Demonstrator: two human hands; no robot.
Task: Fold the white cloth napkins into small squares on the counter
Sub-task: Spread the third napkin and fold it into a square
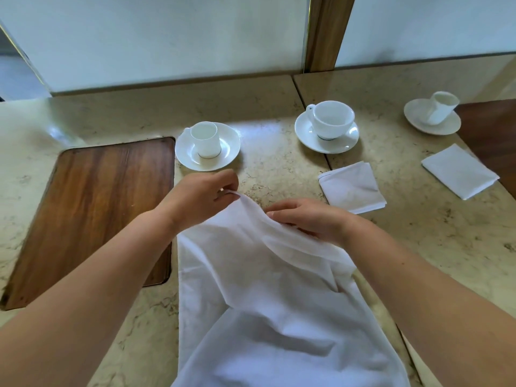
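Note:
A large white cloth napkin (268, 297) lies unfolded and rumpled on the marble counter (418, 247), running from the near edge up to my hands. My left hand (201, 196) pinches its far corner and lifts it slightly. My right hand (310, 219) grips the far edge of the same napkin a little to the right, fingers curled over the cloth. Two napkins folded into small squares lie further right: one (352, 187) just beyond my right hand, another (460, 171) near the right edge.
Three white cups on saucers stand along the back: a small one (207, 145) above my left hand, a wide one (328, 127), and one (432, 115) at far right. A wooden inlay panel (97, 208) sits in the counter at left.

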